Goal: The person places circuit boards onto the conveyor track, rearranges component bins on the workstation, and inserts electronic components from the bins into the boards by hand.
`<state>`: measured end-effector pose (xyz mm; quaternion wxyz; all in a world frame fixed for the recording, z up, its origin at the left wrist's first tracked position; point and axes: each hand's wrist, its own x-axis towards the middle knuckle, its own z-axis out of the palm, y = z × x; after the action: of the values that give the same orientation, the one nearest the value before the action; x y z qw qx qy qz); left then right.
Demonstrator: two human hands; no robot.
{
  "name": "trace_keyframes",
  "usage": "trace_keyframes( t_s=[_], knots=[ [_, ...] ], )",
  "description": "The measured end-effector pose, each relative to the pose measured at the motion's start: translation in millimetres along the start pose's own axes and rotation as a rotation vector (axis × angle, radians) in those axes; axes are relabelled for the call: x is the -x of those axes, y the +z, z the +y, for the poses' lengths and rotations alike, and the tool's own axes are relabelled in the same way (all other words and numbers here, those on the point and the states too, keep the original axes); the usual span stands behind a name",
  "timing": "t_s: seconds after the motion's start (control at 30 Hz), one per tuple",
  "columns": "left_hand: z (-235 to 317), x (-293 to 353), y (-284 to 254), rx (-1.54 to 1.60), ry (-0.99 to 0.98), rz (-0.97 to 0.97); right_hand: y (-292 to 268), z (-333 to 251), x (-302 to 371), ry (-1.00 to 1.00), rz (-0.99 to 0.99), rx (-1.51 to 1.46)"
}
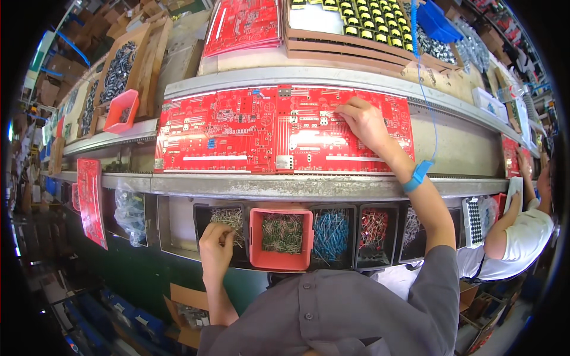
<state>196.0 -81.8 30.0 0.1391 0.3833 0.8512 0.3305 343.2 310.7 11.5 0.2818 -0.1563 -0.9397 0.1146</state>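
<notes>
Two red circuit boards lie side by side on the rail line: a left board and a right board. My right hand is over the right board, fingers pinched together at its upper middle; whatever they hold is too small to make out. A blue wrist strap with a coiled cord circles that wrist. My left hand hangs at the front of a black bin of pale, thin-leaded components, its thumb and fingers closed. What it grips, if anything, cannot be seen.
Right of that bin stand a red bin of green leaded parts, a black bin of blue parts and one of red parts. Behind the rail are stacked red boards and a cardboard tray. A co-worker works at right.
</notes>
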Motion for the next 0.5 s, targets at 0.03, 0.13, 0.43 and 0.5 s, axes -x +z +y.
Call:
trace_keyframes(
  t_s=[0.03,0.13,0.43,0.5],
  knots=[
    [0,0,1,0.017,0.007,0.052,0,0,0,-0.001,-0.002,0.001],
    [1,1,1,0.043,-0.076,0.107,1,1,-1,-0.008,-0.012,0.018],
    [-9,7,4,0.049,-0.17,0.137,-1,4,1,-0.119,-0.017,0.093],
    [-8,7,4,0.065,-0.149,0.152,-1,6,3,-0.108,-0.015,0.099]
  ],
)
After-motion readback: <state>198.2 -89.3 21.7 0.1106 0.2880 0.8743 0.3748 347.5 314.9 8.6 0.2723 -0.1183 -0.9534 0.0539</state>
